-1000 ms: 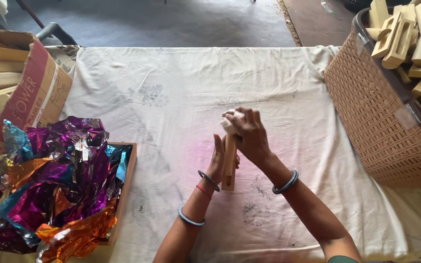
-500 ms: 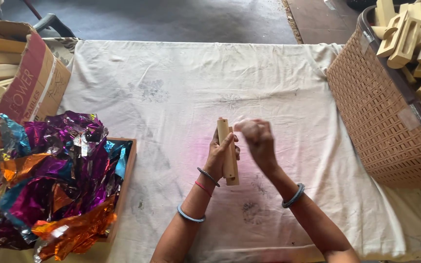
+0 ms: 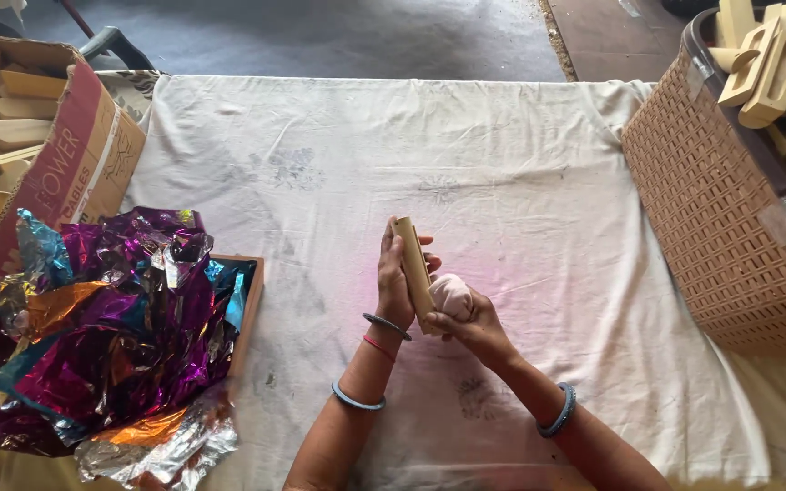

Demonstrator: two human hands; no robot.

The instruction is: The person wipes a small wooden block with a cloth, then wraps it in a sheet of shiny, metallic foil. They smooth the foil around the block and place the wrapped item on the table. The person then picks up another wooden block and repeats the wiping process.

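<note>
Covering the desk is a white cloth (image 3: 502,164); a woven basket (image 3: 720,227) stands at 3 o'clock, crumpled foil sheets (image 3: 111,336) at 9. At centre, the left hand (image 3: 395,289) closes its grip on an upright wooden piece (image 3: 411,265), the right hand (image 3: 470,325) pressing a pink rag (image 3: 452,293) against it.

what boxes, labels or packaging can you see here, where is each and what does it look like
Cardboard box: far left, open, brown with a red printed side panel, holding pale wooden pieces.
Foil wrappers: left, crumpled heap of purple, blue, orange and silver sheets over a wooden tray.
Clear label: right, a small see-through sticker on the tan woven basket.
No screens or signs.
</note>
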